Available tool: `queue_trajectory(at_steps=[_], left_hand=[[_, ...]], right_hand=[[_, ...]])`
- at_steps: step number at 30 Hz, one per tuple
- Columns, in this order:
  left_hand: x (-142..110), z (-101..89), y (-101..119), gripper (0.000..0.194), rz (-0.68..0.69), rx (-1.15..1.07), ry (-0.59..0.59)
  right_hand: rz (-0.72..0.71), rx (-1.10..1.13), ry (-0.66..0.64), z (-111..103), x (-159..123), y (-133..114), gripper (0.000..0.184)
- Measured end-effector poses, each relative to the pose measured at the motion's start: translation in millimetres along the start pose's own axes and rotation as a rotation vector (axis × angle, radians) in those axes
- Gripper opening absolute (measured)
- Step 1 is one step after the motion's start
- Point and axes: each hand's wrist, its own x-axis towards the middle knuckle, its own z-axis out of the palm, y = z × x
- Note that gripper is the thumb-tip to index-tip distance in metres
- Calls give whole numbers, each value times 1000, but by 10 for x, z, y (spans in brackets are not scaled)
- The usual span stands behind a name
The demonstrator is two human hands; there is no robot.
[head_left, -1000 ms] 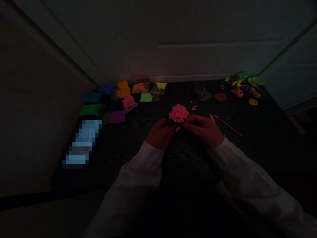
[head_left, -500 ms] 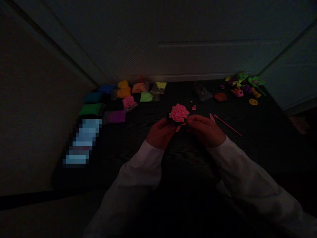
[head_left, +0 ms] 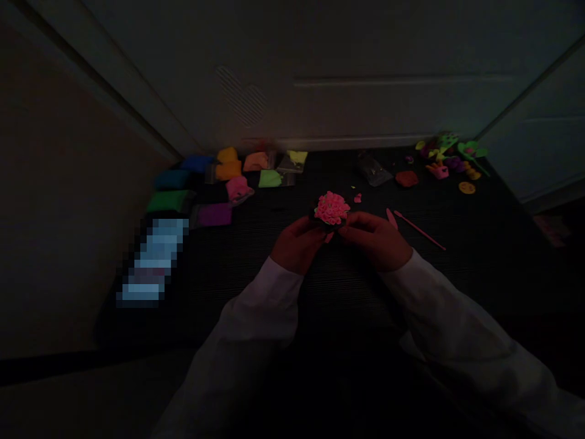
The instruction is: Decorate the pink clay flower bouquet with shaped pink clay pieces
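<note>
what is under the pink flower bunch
Under the pink flower bunch, a small pink piece shows between the left hand and right hand; the hands and darkness hide the rest.

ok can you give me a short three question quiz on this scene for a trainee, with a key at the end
1. True or false: the left hand and the right hand both have their fingertips at the pink flowers.

2. Multiple choice: what colour is the flat round piece on the right?
a) blue
b) yellow
c) white

3. Fill in the blank: the thin pink stick lies nearer the ____ hand.

Key
1. True
2. b
3. right
</note>
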Motion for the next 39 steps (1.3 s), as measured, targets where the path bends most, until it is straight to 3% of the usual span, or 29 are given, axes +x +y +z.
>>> queue_trajectory(at_steps=[25,32,39], left_hand=[[17,-31,15,16,-63,-98,21],[23,-22,10,17,-80,-92,42],[23,-31,4,14,-81,-103,28]], right_hand=[[-6,-3,24,-12,3,22,11],[-131,-51,45,41,-3,24,18],[-306,-302,145,61,-34,32,18]])
